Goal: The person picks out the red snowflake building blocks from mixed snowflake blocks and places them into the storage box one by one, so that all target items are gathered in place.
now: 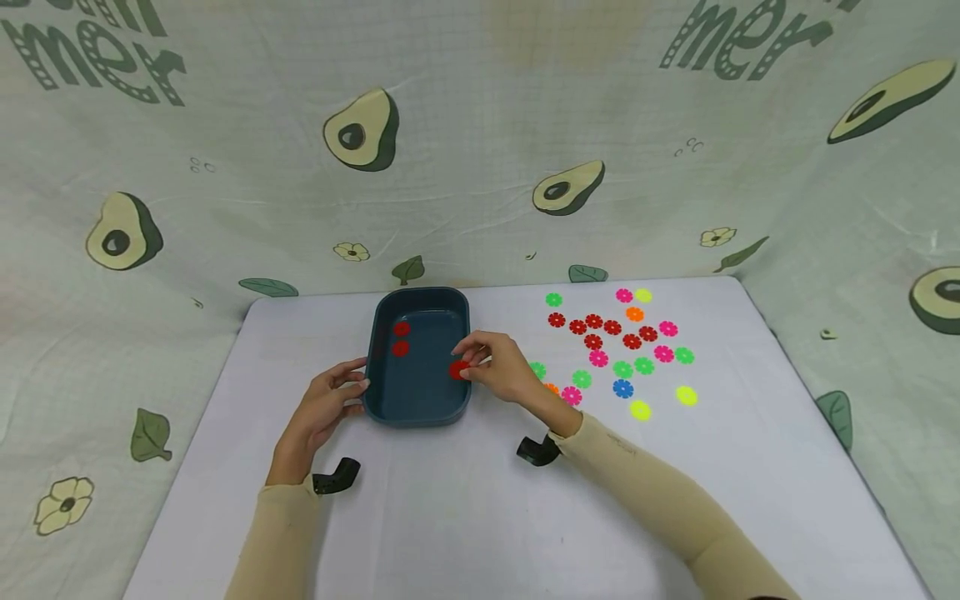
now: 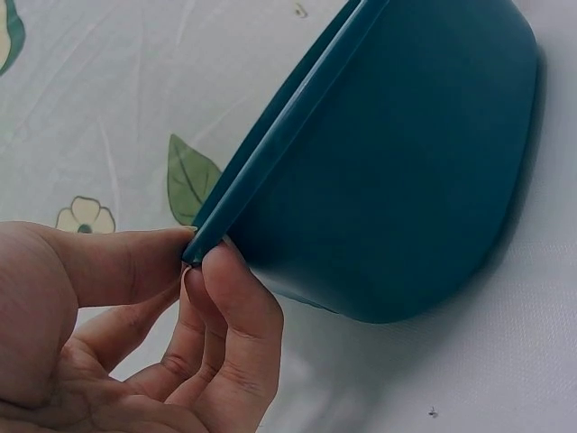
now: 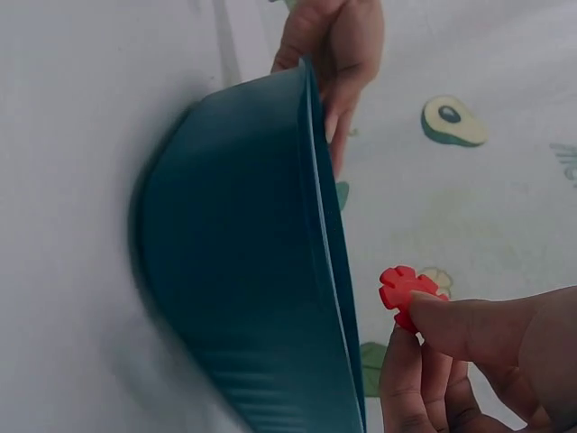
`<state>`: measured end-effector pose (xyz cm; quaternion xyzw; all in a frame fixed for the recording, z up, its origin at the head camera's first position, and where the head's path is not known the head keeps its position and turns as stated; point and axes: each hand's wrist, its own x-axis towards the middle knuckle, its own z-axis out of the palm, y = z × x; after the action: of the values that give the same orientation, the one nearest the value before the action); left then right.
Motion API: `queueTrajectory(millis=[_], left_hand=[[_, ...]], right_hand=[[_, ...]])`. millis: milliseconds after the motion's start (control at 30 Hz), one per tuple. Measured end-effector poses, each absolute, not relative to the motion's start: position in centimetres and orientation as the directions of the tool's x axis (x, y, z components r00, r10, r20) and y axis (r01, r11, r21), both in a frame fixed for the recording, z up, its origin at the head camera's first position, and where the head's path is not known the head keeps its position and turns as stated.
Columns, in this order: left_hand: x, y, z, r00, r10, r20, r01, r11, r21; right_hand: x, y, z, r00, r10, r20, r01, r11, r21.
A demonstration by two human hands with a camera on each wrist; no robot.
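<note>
A dark teal rectangular tub stands on the white table, with two red notched discs lying inside it. My left hand pinches the tub's left rim between thumb and fingers, as the left wrist view shows at the rim. Over the tub's right edge, my right hand pinches another red notched disc between thumb and fingertips. In the right wrist view this disc is held up beside the tub's rim, apart from it.
To the right lie several loose notched discs: red, green, pink, yellow, orange and one blue. A cloth with avocado prints hangs behind the table. Black wrist pieces sit at both wrists.
</note>
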<state>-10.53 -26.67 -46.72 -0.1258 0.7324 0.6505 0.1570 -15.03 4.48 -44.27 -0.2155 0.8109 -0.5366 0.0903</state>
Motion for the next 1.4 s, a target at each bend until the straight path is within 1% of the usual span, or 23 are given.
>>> queueTrajectory(millis=[233,533,1100,1400], left_hand=[[-10.4,-26.6,-46.7,-0.915,0.013,-0.403,-0.398,0.127,0.909],[-10.4,-26.7,-46.6,-0.920,0.014,-0.391,-0.387,0.113,0.915],[-10.6,-26.6,-46.5,-0.922,0.013,-0.387,-0.384,0.108,0.917],[-10.5,-26.5,-46.4,-0.922,0.007,-0.388,-0.385,0.109,0.916]], right_hand=[[-15.9,2.4,-43.7,-0.870,-0.488,0.069,-0.246,0.309,-0.919],[-17.1,-0.4,-42.7,-0.853,-0.521,0.029,-0.229,0.324,-0.918],[-19.2,-3.5,-43.0,-0.846,-0.525,-0.090,-0.166,0.420,-0.892],[-20.4,-5.2,-43.6,-0.821,-0.535,-0.197,-0.126,0.507,-0.853]])
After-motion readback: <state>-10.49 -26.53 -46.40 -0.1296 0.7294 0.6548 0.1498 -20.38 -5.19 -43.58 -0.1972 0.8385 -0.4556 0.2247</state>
